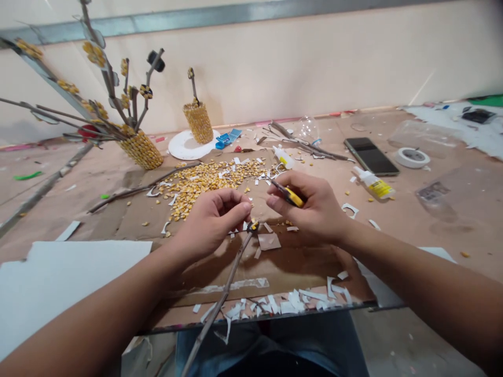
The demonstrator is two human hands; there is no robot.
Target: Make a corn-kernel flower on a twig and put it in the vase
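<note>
My left hand (218, 217) is closed in a pinch just above the tip of a long twig (230, 277); whatever sits between the fingertips is too small to make out. On that twig's end is a small black piece with yellow corn kernels (253, 226), very near my left fingers. The twig slants down past the table edge toward my lap. In my right hand (314, 204) is a slim yellow-and-black tool (294, 197), its dark tip pointing left. Beyond both hands lies a heap of loose corn kernels (208, 180) mixed with white scraps.
Two kernel-covered pots, one large with branches (141, 150) and one small (198, 123), stand at the back left. Glue bottles (375, 184), a phone (371, 156) and a tape roll (412, 157) lie to the right. White cuttings (293, 302) line the front edge.
</note>
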